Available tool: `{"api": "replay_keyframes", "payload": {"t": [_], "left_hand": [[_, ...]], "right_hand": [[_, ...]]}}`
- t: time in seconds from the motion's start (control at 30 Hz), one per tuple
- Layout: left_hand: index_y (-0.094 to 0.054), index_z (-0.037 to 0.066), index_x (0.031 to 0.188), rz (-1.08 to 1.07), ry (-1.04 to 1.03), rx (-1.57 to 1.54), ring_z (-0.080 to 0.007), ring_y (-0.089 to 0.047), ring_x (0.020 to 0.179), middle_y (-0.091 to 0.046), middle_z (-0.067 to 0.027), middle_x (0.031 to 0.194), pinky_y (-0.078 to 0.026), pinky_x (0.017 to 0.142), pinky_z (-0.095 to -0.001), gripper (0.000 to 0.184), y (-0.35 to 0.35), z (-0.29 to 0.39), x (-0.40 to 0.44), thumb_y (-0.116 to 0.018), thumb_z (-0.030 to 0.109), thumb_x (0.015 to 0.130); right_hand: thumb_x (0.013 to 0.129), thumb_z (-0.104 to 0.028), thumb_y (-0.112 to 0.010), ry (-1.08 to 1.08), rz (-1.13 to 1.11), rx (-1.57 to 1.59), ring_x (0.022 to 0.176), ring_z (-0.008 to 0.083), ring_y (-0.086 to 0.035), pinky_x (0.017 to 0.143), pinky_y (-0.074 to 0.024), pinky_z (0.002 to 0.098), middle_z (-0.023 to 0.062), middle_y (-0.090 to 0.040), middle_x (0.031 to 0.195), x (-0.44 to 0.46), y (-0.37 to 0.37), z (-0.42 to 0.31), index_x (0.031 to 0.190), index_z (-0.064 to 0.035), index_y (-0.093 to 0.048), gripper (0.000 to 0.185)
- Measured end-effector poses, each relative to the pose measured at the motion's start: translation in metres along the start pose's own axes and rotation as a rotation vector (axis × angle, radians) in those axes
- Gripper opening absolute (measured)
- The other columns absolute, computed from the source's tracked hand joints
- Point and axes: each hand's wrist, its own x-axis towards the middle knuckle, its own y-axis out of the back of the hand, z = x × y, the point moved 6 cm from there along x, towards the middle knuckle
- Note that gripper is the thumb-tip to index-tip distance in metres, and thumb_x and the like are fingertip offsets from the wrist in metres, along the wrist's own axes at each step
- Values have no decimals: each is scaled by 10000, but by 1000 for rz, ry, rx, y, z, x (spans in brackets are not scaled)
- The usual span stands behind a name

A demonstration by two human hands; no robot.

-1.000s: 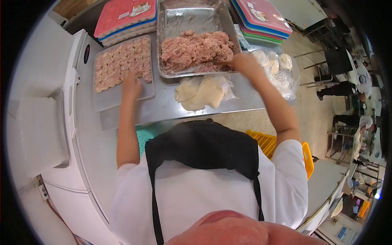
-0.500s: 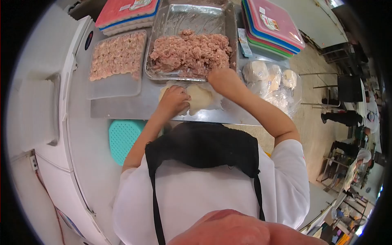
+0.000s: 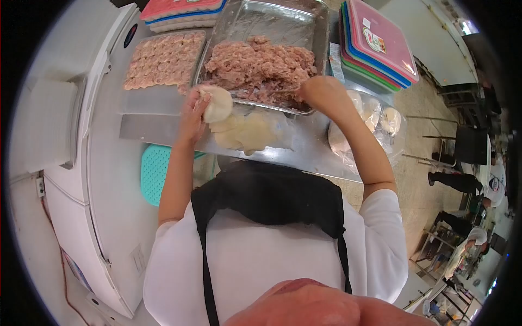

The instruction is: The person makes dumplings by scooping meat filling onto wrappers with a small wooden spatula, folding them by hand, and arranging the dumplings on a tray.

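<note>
A thin round dough wrapper (image 3: 219,105) is held up in my left hand (image 3: 194,113), whose fingers are closed on its left edge, just in front of the metal tray (image 3: 270,24). More flat dough wrappers (image 3: 251,132) lie overlapping on a plastic sheet below. My right hand (image 3: 324,93) is closed at the tray's near right corner, beside the raw minced meat (image 3: 255,62). A thin edge of something seems to reach from its fingers into the meat, but I cannot make out what it is.
Left of the tray, a plastic container (image 3: 155,102) bears rows of filled pieces (image 3: 163,57). On the right stand a stack of coloured lids (image 3: 383,43) and a plastic bag with dough balls (image 3: 372,113). A turquoise stool (image 3: 156,174) sits below the table. People work far right.
My left hand has lifted a wrapper off the pile and moved up and left with it. My right hand stays closed at the tray's right corner. The view has shifted slightly.
</note>
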Motion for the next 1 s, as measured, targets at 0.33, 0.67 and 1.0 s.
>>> {"api": "replay_keyframes", "payload": {"t": [0.33, 0.67, 1.0], "left_hand": [[-441, -28, 1274, 275, -119, -337, -269, -562, 1118, -558, -168, 1210, -489, 930, -393, 371, 66, 38, 34, -477, 162, 957], [-450, -13, 1272, -85, 136, -816, -302, -494, 1196, -533, -149, 1266, -367, 1040, -470, 488, -14, 46, 78, -350, 364, 979], [-372, 24, 1356, -66, 299, -866, -357, -349, 1303, -399, -171, 1389, -228, 1078, -569, 840, -17, 11, 104, -326, 701, 862]], "right_hand": [[904, -270, -524, -83, -13, 388, 630, 292, -626, 596, -485, 416, 184, -626, 684, 33, -41, -51, 771, -20, -666, 317], [933, -335, -550, -436, 191, 1322, 547, 116, -463, 530, -393, 299, 30, -508, 583, 34, -10, -54, 867, -3, -655, 354], [873, -173, -542, -388, 78, 184, 798, 370, -625, 669, -489, 466, 189, -633, 777, 11, 51, -92, 968, -37, -634, 190]]}}
